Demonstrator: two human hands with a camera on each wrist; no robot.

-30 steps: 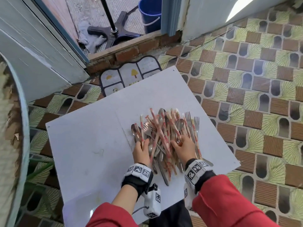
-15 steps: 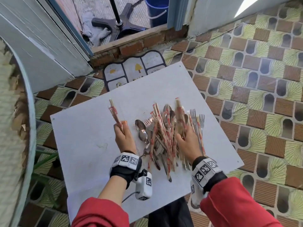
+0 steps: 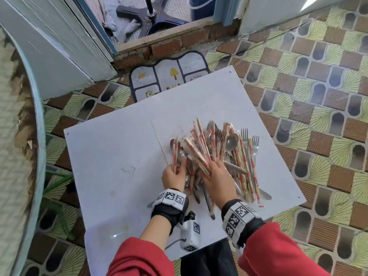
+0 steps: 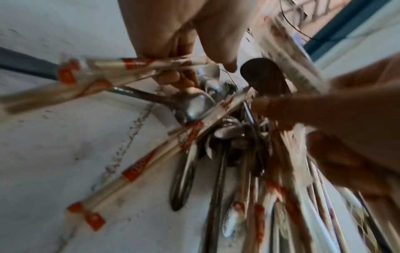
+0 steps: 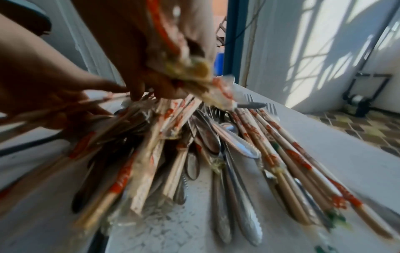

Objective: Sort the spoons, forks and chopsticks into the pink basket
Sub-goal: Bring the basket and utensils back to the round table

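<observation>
We've got both hands buried in the near edge of the pile (image 3: 217, 156) on the tabletop (image 3: 119, 156): our left hand (image 3: 173, 176) curls round a few chopsticks (image 3: 174, 154) at its left side, our right hand (image 3: 218, 180) grips a fatter bundle (image 3: 197, 154), long axes pointing away from us. Half a second back the left hand was lifted clear of the pile; now it's down again, and no pink basket in sight.
</observation>
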